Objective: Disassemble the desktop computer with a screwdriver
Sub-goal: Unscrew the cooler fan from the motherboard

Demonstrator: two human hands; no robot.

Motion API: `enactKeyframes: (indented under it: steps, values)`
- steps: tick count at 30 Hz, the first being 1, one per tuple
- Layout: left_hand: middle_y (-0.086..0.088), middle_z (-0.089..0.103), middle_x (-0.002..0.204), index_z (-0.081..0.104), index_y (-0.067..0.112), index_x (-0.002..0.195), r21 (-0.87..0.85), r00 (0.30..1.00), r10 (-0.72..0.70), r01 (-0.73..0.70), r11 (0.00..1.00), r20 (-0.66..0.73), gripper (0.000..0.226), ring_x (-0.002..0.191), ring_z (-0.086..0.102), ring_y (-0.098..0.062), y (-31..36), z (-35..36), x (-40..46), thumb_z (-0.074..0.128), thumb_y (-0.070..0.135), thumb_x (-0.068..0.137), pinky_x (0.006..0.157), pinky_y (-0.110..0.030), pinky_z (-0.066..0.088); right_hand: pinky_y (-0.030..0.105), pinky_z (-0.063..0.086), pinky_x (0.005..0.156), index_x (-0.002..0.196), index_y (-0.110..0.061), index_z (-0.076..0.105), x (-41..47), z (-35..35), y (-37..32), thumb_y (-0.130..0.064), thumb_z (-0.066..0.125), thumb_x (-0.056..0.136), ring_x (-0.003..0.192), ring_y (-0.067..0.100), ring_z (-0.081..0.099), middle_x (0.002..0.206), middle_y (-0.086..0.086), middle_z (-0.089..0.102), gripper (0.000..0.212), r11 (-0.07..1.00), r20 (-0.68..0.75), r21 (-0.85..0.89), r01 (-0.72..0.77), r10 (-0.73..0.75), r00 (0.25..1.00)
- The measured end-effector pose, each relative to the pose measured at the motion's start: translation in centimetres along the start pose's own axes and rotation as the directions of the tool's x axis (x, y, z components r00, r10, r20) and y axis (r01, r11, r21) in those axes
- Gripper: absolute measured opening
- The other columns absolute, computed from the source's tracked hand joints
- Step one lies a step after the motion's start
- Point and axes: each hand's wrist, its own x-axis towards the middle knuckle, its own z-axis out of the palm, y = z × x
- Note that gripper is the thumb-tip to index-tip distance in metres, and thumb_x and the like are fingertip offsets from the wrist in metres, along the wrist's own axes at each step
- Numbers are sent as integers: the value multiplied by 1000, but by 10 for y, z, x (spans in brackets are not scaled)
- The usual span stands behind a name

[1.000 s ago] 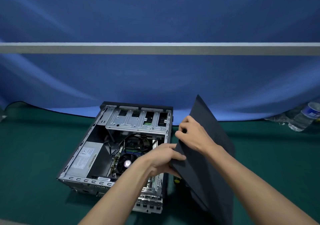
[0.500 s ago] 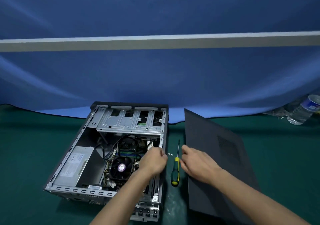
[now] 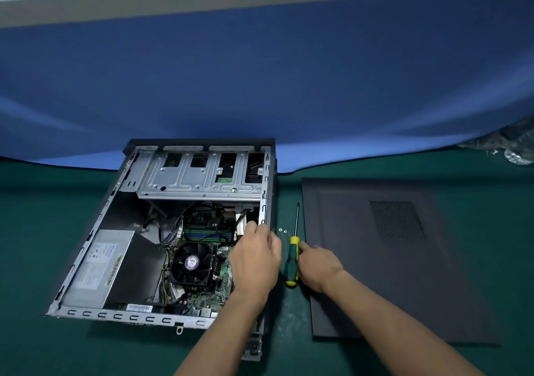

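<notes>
The open desktop case (image 3: 115,202) lies on its side on the green mat, showing a drive cage (image 3: 199,176), a power supply (image 3: 101,265) and a CPU fan (image 3: 192,263). My left hand (image 3: 255,260) grips the case's right edge rail. A green and yellow screwdriver (image 3: 291,260) lies on the mat just right of the case. My right hand (image 3: 318,268) touches its handle from the right, fingers curling toward it. Two small screws (image 3: 282,231) lie by the screwdriver shaft. The removed black side panel (image 3: 390,260) lies flat at the right.
A blue cloth backdrop (image 3: 260,86) rises behind the mat. A clear plastic bottle (image 3: 520,156) lies at the far right edge. Green mat (image 3: 43,231) stretches left of the case.
The black side panel went from held upright to lying flat on the right. My right hand moved onto the screwdriver handle; my left hand stays on the case edge.
</notes>
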Motion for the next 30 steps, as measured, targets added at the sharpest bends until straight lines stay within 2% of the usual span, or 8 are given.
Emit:
enactKeyframes:
  steps: [3,6,11,15,21,25,28,30]
  values:
    - [-2,38,68,41,15,63,-28,1000,0,0,1000,0,28,49,36,-24,0,2,1,61,13,81,48,-29,28,36,46,89,129,-5,50,9,5,-7,-9,41,95,116,29,53,133,9,45,35,999,130,23,-47,44,991]
    - [1,34,65,33,18,61,-64,1000,9,-9,998,-3,35,48,33,-24,-2,2,3,62,11,79,47,-29,28,32,47,81,112,-5,59,11,3,-6,-15,45,92,106,29,59,119,11,59,26,981,113,159,-109,92,989]
    - [3,34,65,32,19,60,-63,1000,-11,12,998,15,35,49,39,-26,-4,4,3,61,15,81,48,-29,28,29,37,66,92,-7,59,17,-3,-1,-27,41,93,92,34,61,102,15,66,27,815,-56,511,-271,347,936]
    - [5,32,65,32,20,61,-52,1000,-18,18,998,9,35,50,33,-21,-5,5,3,60,17,81,50,-28,26,29,43,66,95,-11,57,24,8,-7,-53,50,87,86,28,62,96,9,66,43,694,76,616,-372,418,905]
    - [3,34,67,30,18,61,-63,999,-35,36,997,28,37,54,36,-23,-6,5,3,56,24,87,52,-31,29,39,59,62,70,-11,55,22,14,-17,-30,53,90,64,27,68,73,11,67,28,461,201,802,-380,390,898]
    - [5,34,66,26,23,60,-86,999,-16,19,996,31,43,54,36,-19,-6,3,2,57,35,88,53,-30,26,41,58,59,82,-10,55,-1,12,-8,-27,48,89,55,27,67,68,11,69,19,359,114,893,-271,403,908]
    - [4,50,73,43,25,74,-58,998,65,-64,996,24,23,60,49,-22,-2,-6,-1,55,39,88,54,-30,31,43,53,69,92,-12,44,-24,5,1,-32,49,90,75,32,66,87,10,67,21,455,-32,872,-182,423,906]
    - [-2,62,90,56,18,112,12,981,194,-194,981,4,30,68,61,-25,0,-13,-3,61,31,86,51,-33,44,36,45,69,92,-16,38,-40,-5,9,-38,51,90,89,34,61,95,9,63,26,574,-125,807,-139,395,910]
